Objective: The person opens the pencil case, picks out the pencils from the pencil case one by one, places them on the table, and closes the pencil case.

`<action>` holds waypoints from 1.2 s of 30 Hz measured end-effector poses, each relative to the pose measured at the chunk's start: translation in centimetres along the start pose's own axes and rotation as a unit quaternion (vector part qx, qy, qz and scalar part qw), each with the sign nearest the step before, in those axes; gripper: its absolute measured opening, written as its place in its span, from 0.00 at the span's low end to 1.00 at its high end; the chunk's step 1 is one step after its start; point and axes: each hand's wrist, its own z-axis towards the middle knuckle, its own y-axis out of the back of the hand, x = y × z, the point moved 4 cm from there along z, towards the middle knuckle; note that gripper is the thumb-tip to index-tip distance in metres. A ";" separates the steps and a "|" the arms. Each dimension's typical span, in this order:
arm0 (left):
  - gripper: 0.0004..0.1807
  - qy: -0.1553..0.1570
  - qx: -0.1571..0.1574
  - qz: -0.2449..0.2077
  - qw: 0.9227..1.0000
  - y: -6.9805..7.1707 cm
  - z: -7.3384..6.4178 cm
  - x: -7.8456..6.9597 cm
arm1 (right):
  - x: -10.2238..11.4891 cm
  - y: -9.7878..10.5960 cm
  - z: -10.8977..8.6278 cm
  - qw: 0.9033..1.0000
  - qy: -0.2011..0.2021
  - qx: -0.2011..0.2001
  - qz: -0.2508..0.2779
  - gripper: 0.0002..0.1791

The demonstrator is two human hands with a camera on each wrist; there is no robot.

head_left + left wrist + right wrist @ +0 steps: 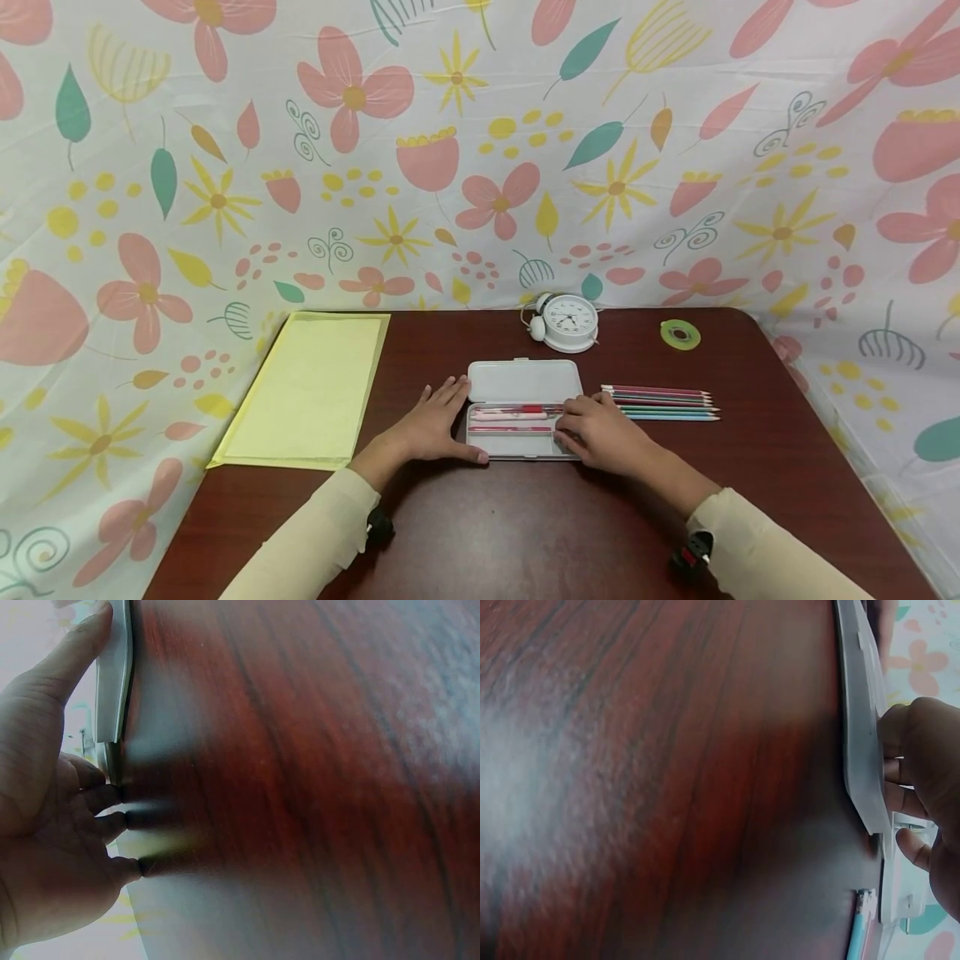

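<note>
A white pencil case [523, 382] lies open on the table, its lid folded back to the far side. Inside its tray are several slim pens or pencils, among them a red-and-white pen [531, 409] and a pink one [512, 429]. My left hand [431, 427] is at the case's left end, fingers spread and mostly straight, the thumb at the near left corner. Over the right end is my right hand [606, 433], its bent fingers reaching inside the rim [861, 727]. What those fingertips touch is hidden, and I cannot tell whether they pinch anything.
Several colored pencils [667, 414] lie in a row right of the case. Behind it stands a white alarm clock [570, 323], with a green tape roll [680, 334] farther right. A yellow sheet or folder [309, 392] lies at the left, and a floral cloth [480, 167] hangs behind.
</note>
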 end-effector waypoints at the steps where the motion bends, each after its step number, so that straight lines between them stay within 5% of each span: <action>1: 0.76 0.000 0.000 0.000 1.000 0.0 0.0 0.0 | 0.0 -0.2 0.1 1.000 -0.003 0.004 -0.002 0.03; 19: 0.77 0.005 -0.005 0.004 1.000 0.1 0.0 0.3 | 0.3 -0.9 0.7 1.000 -0.019 0.020 -0.005 0.08; 26: 0.77 0.004 -0.001 0.001 1.000 0.0 -0.2 0.2 | -0.7 -0.2 1.0 0.996 -0.044 0.011 0.074 0.10; 32: 0.77 0.002 -0.005 0.002 1.000 0.0 0.0 0.1 | -3.2 -0.3 1.7 0.979 -0.162 -0.056 0.113 0.17; 36: 0.76 0.000 -0.006 0.000 1.000 -0.1 -0.1 0.1 | -4.7 -0.9 2.4 0.957 -0.254 -0.043 0.133 0.28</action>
